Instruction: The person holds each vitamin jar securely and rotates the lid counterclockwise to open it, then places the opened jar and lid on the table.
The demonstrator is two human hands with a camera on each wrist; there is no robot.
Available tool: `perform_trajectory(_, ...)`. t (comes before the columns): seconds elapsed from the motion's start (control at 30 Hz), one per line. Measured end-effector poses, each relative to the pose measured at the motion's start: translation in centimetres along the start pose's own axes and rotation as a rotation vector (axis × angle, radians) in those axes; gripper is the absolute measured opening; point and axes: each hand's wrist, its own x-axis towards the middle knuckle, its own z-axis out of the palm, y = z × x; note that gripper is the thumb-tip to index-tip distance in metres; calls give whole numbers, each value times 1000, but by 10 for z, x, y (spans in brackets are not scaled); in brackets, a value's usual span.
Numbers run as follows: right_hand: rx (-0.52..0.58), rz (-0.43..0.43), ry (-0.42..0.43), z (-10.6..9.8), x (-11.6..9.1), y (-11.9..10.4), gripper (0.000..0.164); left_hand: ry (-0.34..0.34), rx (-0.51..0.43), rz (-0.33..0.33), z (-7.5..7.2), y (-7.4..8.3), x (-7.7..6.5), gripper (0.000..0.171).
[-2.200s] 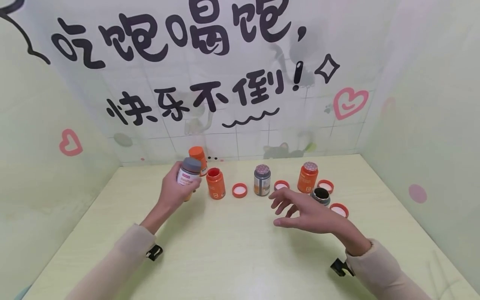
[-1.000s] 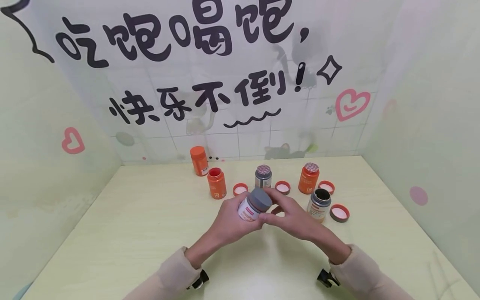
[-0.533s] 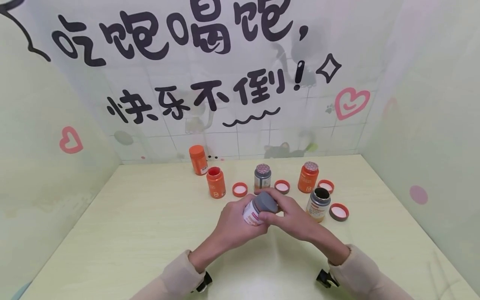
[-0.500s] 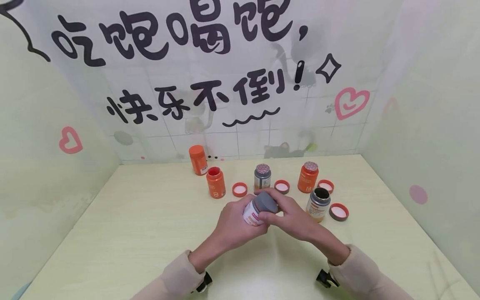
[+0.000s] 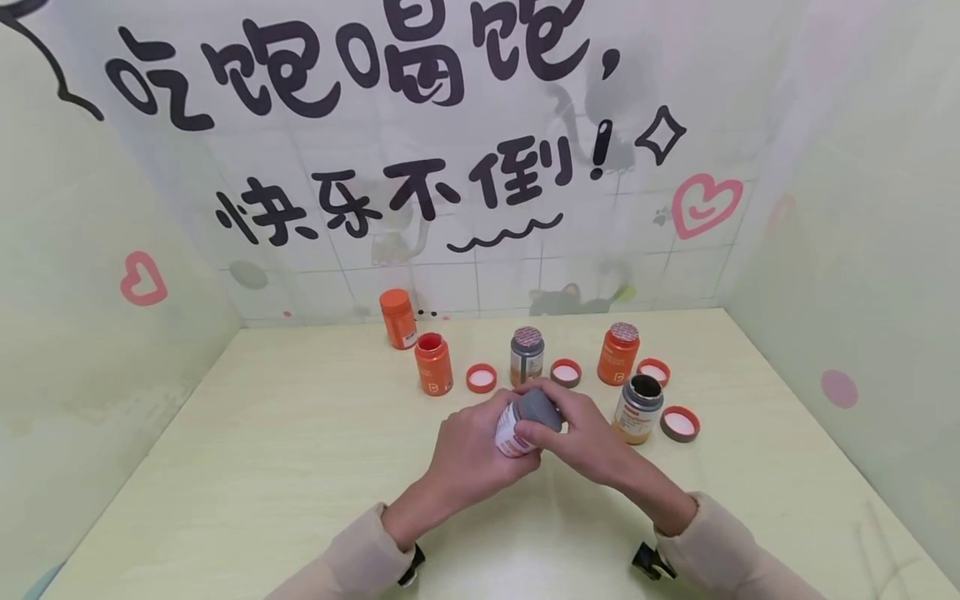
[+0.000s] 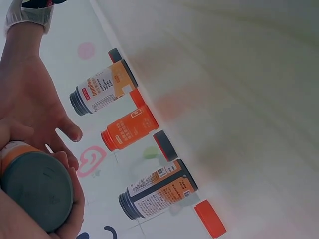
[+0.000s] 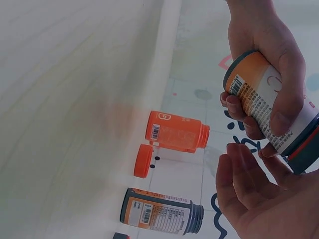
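My left hand (image 5: 468, 450) grips a white-and-orange supplement bottle (image 5: 511, 433) above the middle of the table, its top leaning right. On the bottle's grey cap (image 5: 542, 408), my right hand (image 5: 596, 442) has its thumb on the near side and fingers on the far side. A thin red line shows between cap and body in the right wrist view, where the label (image 7: 261, 102) with its barcode faces the camera. The bottle's dark round base (image 6: 40, 191) fills the lower left of the left wrist view.
Behind my hands stand an uncapped orange bottle (image 5: 433, 367), a capped orange bottle (image 5: 397, 319), a foil-sealed grey bottle (image 5: 527, 354) and a sealed orange bottle (image 5: 618, 356). Right of my right hand are an open grey-necked bottle (image 5: 639, 410) and a loose cap (image 5: 680, 423). Other caps (image 5: 481, 377) lie among them.
The left hand has brought the bottle from the back left to the middle, and the right hand has come onto its cap. Since then the bottle has shifted slightly right and tilted further.
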Motion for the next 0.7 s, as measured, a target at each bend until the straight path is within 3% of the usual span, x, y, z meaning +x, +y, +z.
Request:
perform_trajectory(0.3,-71,-9,62,3,-1,0,42,65,131,60,0,0,-1,46)
perform_trajectory(0.57,-221,83,114,5,0,-2,34,63,147,55,0,0,-2,46)
perform_trajectory(0.7,-300,89,134,5,0,-3,30,51,153,41,0,0,-2,44)
